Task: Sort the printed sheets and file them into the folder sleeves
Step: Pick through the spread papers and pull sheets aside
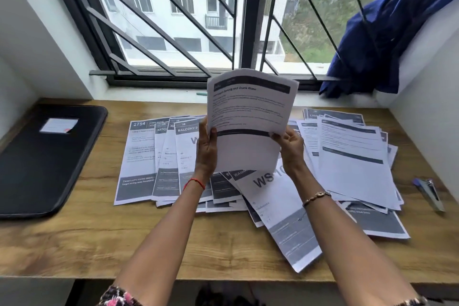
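Note:
I hold a printed sheet (248,117) upright above the wooden desk (99,238), its text facing me. My left hand (206,149) grips its left edge and my right hand (290,146) pinches its right edge lower down. Below it, many printed sheets lie spread out: a fanned group at the left (149,161), a loose pile in the middle (280,208) and a stack at the right (352,156). A closed black folder (47,161) with a white label lies at the desk's left end.
A blue stapler (431,194) lies near the desk's right edge. Blue cloth (377,40) hangs over the sill at the right. A barred window (198,20) runs behind the desk, white walls close in both sides, and a small green item (201,93) rests on the sill.

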The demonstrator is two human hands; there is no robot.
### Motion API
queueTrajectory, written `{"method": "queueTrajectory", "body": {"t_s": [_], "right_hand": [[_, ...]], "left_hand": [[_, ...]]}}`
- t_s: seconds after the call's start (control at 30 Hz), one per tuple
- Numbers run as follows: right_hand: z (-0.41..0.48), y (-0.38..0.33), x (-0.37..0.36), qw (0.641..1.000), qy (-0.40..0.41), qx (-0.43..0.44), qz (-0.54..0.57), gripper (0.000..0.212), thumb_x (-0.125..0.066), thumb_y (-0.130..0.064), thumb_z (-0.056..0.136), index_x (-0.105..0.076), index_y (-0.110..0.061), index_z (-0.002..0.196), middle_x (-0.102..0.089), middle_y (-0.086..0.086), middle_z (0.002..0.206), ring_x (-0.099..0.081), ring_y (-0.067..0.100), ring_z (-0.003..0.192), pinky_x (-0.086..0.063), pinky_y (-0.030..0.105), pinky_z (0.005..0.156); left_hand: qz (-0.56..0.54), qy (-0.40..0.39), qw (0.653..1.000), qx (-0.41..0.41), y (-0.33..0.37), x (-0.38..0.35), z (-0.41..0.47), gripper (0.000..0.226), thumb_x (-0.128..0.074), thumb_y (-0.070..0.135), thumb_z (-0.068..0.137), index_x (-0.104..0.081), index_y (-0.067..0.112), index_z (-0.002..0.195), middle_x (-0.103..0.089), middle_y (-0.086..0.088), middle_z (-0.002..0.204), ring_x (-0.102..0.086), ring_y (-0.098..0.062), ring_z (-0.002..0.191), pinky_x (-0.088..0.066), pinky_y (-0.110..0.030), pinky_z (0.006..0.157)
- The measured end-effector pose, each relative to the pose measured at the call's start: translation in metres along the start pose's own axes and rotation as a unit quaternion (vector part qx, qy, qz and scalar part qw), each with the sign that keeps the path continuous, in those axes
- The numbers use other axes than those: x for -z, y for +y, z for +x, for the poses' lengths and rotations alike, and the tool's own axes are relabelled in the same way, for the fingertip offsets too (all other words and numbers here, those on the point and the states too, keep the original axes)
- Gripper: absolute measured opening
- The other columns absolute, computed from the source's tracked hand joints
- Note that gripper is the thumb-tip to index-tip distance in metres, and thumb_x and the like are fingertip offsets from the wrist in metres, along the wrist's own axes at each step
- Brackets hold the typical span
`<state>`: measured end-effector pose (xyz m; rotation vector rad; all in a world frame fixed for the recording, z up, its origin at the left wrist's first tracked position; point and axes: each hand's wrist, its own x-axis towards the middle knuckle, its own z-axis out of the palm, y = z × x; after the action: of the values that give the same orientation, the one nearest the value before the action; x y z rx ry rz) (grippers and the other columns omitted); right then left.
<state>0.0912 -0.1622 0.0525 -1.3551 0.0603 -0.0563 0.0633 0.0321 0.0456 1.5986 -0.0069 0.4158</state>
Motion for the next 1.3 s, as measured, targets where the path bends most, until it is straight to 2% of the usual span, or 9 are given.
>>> {"method": "queueTrajectory", "body": {"t_s": [0.1, 0.23, 0.37, 0.57, 0.67, 0.87, 1.0, 1.13, 1.3], "right_hand": [[0.0, -0.001, -0.001, 1.0, 0.016, 0.001, -0.009, 0.036, -0.067, -0.01, 0.071, -0.062, 0.001, 0.105, -0.072, -0.01, 0.074, -0.064, 0.006, 0.067, -0.052, 0.021, 0.059], [-0.001, -0.004, -0.003, 0.999, 0.017, 0.003, -0.046, 0.041, -0.066, -0.015, 0.07, -0.06, 0.004, 0.105, -0.069, 0.0, 0.08, -0.064, 0.003, 0.066, -0.052, 0.02, 0.059], [0.003, -0.01, -0.009, 0.995, 0.043, 0.027, -0.084, 0.022, -0.063, 0.004, 0.082, -0.061, -0.004, 0.102, -0.065, 0.001, 0.08, -0.061, -0.002, 0.061, -0.051, 0.017, 0.056], [0.022, -0.023, -0.007, 0.99, 0.015, 0.013, -0.141, 0.031, -0.062, 0.0, 0.083, -0.058, -0.012, 0.111, -0.067, 0.011, 0.102, -0.066, 0.023, 0.087, -0.057, 0.033, 0.075], [0.024, -0.02, 0.003, 0.989, 0.028, -0.014, -0.143, 0.033, -0.068, -0.003, 0.08, -0.061, -0.007, 0.112, -0.067, 0.011, 0.101, -0.064, 0.019, 0.083, -0.056, 0.027, 0.072], [0.011, 0.004, 0.037, 0.971, 0.079, -0.123, -0.188, 0.033, -0.066, 0.004, 0.077, -0.063, -0.001, 0.109, -0.065, 0.012, 0.094, -0.06, 0.017, 0.067, -0.051, 0.018, 0.055], [-0.005, 0.011, 0.052, 0.968, 0.083, -0.152, -0.184, 0.031, -0.063, 0.009, 0.078, -0.059, -0.008, 0.104, -0.06, 0.008, 0.099, -0.056, 0.022, 0.085, -0.044, 0.005, 0.051], [-0.012, 0.022, 0.066, 0.959, 0.098, -0.166, -0.208, 0.044, -0.063, 0.011, 0.079, -0.054, 0.002, 0.121, -0.058, 0.009, 0.105, -0.053, 0.019, 0.09, -0.04, 0.001, 0.05], [-0.013, 0.024, 0.083, 0.959, 0.113, -0.173, -0.193, 0.035, -0.063, 0.011, 0.078, -0.058, -0.008, 0.107, -0.061, 0.003, 0.089, -0.057, 0.014, 0.075, -0.043, 0.002, 0.051]], "left_hand": [[-0.024, 0.024, 0.998, 0.044, 0.001, -0.001, 0.001, 0.029, -0.028, 0.009, 0.102, -0.031, 0.028, 0.124, -0.05, 0.01, 0.105, -0.057, 0.013, 0.082, -0.053, -0.014, 0.069], [-0.025, 0.028, 0.997, 0.06, -0.002, 0.002, 0.001, 0.029, -0.029, 0.012, 0.102, -0.033, 0.029, 0.126, -0.052, 0.001, 0.11, -0.058, 0.009, 0.083, -0.053, -0.021, 0.074], [0.008, 0.017, 0.999, 0.039, 0.007, 0.006, 0.013, 0.031, -0.036, 0.022, 0.101, -0.038, 0.014, 0.131, -0.054, -0.004, 0.113, -0.057, -0.012, 0.093, -0.053, -0.028, 0.079], [0.019, -0.027, 0.998, 0.06, 0.024, 0.011, 0.041, 0.019, -0.038, 0.005, 0.098, -0.045, 0.009, 0.116, -0.059, -0.012, 0.114, -0.06, -0.028, 0.103, -0.054, -0.038, 0.087], [0.051, -0.016, 0.994, 0.092, 0.014, 0.002, 0.034, 0.025, -0.04, 0.003, 0.096, -0.047, 0.002, 0.12, -0.058, -0.012, 0.116, -0.057, -0.029, 0.108, -0.049, -0.041, 0.094], [0.093, -0.052, 0.98, 0.169, -0.017, -0.022, -0.006, 0.042, -0.043, 0.0, 0.093, -0.038, 0.005, 0.135, -0.052, -0.009, 0.131, -0.05, -0.022, 0.119, -0.038, -0.023, 0.097], [0.11, -0.082, 0.969, 0.207, -0.038, -0.034, -0.025, 0.052, -0.042, 0.001, 0.094, -0.027, 0.009, 0.143, -0.047, -0.008, 0.139, -0.047, -0.023, 0.124, -0.036, -0.022, 0.097], [0.107, -0.089, 0.96, 0.241, -0.05, -0.047, -0.033, 0.047, -0.04, 0.006, 0.097, -0.029, 0.01, 0.142, -0.046, -0.008, 0.14, -0.045, -0.025, 0.126, -0.035, -0.027, 0.101], [0.12, -0.102, 0.962, 0.224, -0.056, -0.06, -0.031, 0.044, -0.04, 0.008, 0.097, -0.032, 0.01, 0.14, -0.047, -0.008, 0.139, -0.045, -0.026, 0.126, -0.035, -0.043, 0.108]]}}
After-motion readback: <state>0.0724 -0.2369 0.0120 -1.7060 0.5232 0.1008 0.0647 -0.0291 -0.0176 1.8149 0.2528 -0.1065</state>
